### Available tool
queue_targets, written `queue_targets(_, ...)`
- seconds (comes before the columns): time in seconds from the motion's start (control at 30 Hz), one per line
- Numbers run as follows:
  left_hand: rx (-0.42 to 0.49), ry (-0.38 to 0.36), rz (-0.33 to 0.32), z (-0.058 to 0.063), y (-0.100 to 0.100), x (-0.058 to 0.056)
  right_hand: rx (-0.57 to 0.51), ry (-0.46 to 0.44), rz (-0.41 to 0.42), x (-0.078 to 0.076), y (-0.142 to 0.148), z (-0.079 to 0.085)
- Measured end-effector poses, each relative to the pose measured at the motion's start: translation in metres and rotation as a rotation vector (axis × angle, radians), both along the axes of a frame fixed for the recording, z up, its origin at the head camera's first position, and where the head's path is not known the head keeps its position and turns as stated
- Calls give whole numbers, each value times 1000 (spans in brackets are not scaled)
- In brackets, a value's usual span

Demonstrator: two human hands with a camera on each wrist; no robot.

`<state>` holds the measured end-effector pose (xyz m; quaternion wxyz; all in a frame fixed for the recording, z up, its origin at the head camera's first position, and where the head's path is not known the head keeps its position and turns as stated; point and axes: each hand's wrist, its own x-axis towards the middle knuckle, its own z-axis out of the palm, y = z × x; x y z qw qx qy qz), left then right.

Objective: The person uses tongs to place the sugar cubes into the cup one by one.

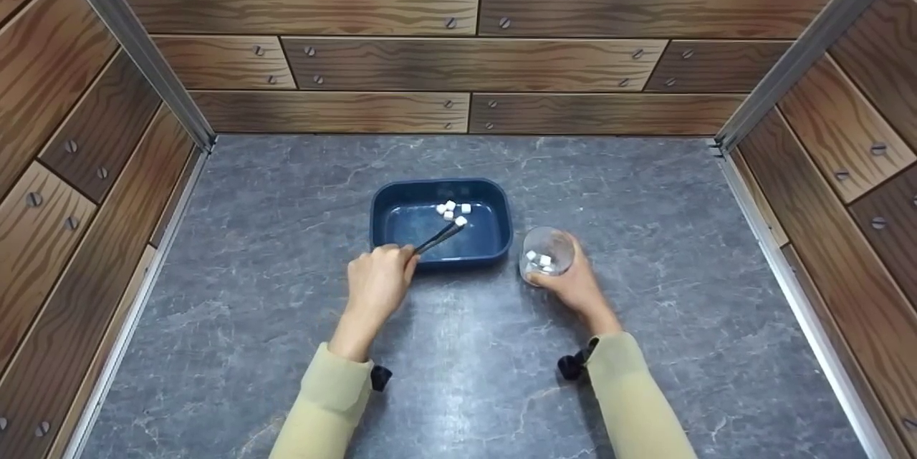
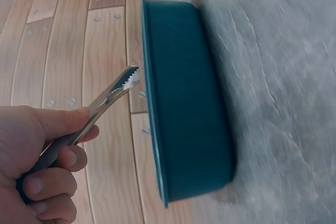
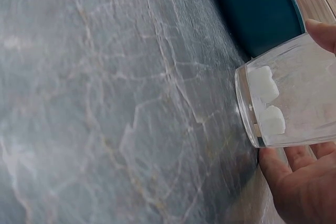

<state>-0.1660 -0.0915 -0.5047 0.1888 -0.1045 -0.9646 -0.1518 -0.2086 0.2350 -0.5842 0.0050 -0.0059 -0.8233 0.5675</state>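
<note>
My left hand (image 1: 378, 280) grips dark metal tongs (image 1: 434, 238) over the near rim of a blue rectangular tray (image 1: 408, 230). In the left wrist view the thumb and fingers pinch the tongs' arms (image 2: 97, 109), whose toothed tips stand beside the tray's upper edge. A white sugar cube (image 1: 461, 221) shows at the tips in the head view. Several more sugar cubes (image 1: 449, 206) lie inside the tray toward its far right. To the right of the tray, my right hand (image 1: 582, 286) holds a clear glass (image 1: 557, 248) round its side. White cubes (image 3: 272, 120) rest at the glass's bottom.
Grey marbled tabletop (image 1: 286, 230) spreads around the tray and glass. A wood-patterned wall (image 1: 380, 61) closes off the back, and similar panels (image 1: 860, 158) flank both sides, with metal rails along the corners. The glass stands close beside the tray's right end.
</note>
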Motion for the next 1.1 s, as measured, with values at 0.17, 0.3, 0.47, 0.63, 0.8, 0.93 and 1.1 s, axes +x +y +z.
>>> queue_targets(0.17,1,26,-47,5,12,5,-1,-34,4,5,-5,15)
queue_targets(0.3,6,50,-96,10,22,8,6,-68,1,2,-3,11)
queue_targets(0.47,12,83,-137,14,34,11,4,-50,17,11,-9,31)
queue_targets(0.63,13,97,-176,18,46,13,-8,-34,27,8,-6,21)
queue_targets(0.8,-14,103,-208,20,56,15,25,-19,13,0,0,2)
queue_targets(0.93,-23,102,-222,22,64,16,24,6,12,-1,1,-1)
queue_targets(1.1,-23,100,-237,24,71,16,9,-10,10,0,0,0)
